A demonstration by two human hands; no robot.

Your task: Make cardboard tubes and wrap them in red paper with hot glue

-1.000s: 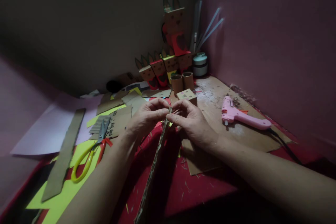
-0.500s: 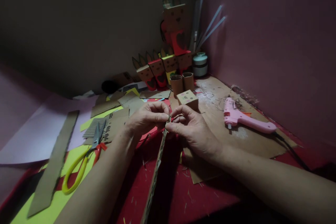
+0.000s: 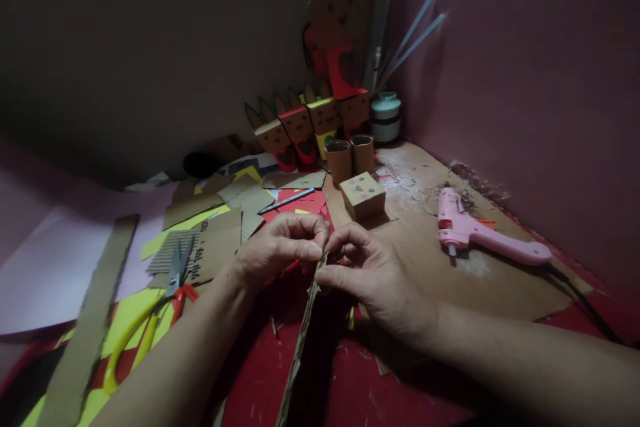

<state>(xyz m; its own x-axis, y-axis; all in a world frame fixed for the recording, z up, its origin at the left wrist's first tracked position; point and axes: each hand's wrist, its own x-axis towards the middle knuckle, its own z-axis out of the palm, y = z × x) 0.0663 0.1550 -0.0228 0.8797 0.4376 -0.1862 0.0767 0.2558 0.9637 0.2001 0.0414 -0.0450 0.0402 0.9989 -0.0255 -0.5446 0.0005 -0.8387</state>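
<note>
Both hands have drawn back from the small face-marked box [image 3: 364, 195] toward the person since the earlier frame, so more of its front shows, and a blue pencil [image 3: 287, 201] has come into sight to its left. The cardboard strip [image 3: 301, 341] has come back with them: its far end sits on the near side of the box, slightly left, and the rest runs toward the person above the counter [image 3: 345, 387].

The fingers [image 3: 305, 223] of the left hand [image 3: 280, 245] are pinched together at that end; those of the right hand [image 3: 383, 287] grip the strip just below, thumb against the near face. Whether the tip is being bent or peeled is hard to tell.

To work it well, I'd keep the two pinches close, let the right hold firm and the left make small, even moves, so the corrugated layers don't tear at the ragged edge. The loose length probably needs steadying too, lest it twist. The scissors [image 3: 173, 275], left of the box and nearer the person, lie clear of both hands.
</note>
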